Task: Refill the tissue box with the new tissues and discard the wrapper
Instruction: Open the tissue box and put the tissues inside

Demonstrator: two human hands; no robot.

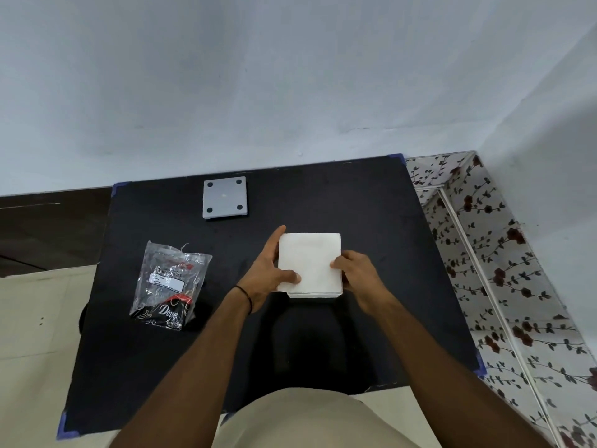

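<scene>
A white stack of tissues (311, 258) sits at the middle of the black table (371, 221), on top of what looks like the white tissue box, whose lower edge (313, 295) shows beneath it. My left hand (269, 270) grips the stack's left side, thumb on top. My right hand (355, 270) holds its right side, thumb on top too. The empty clear plastic wrapper (169, 284), with black and red print, lies flat on the table to the left, apart from both hands. A grey square lid (225, 197) with dark round feet lies upside down at the table's far side.
A grey wall rises right behind the table. White floral tiles (491, 253) run along the right side. Pale floor (35, 318) lies to the left. My beige-clothed lap (307, 418) is at the table's near edge.
</scene>
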